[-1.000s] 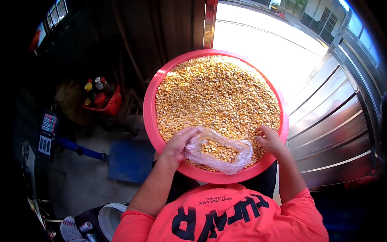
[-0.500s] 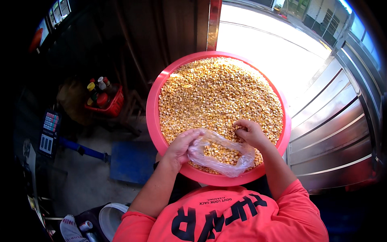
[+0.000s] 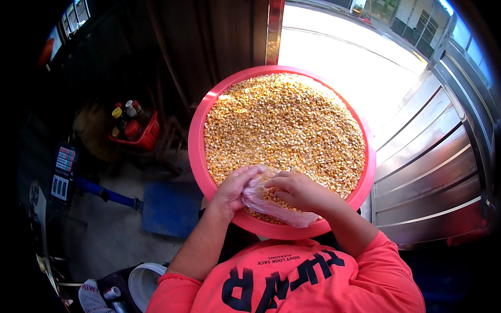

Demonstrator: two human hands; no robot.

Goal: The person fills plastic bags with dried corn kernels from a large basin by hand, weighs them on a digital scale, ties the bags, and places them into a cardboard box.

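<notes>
A wide pink basin [image 3: 197, 148] full of dried corn kernels [image 3: 284, 122] is in front of me. My left hand [image 3: 236, 189] is closed on the rim of a clear plastic bag [image 3: 300, 218] at the basin's near side. Some kernels show inside the bag's mouth. Above that opening is my right hand [image 3: 298, 190], its fingers curled and pointing left. Whatever is in its fingers is hidden from view.
Left of the basin, a red basket [image 3: 151, 131] holds several bottles and jars. A blue platform scale [image 3: 169, 208] with a keypad display [image 3: 62, 172] is on the floor. A white bucket [image 3: 143, 284] stands lower left. Ribbed metal panels [image 3: 428, 182] rise at the right.
My right hand has moved left from the corn surface to over the bag's mouth. The bag's opening has narrowed, and my left hand keeps its hold.
</notes>
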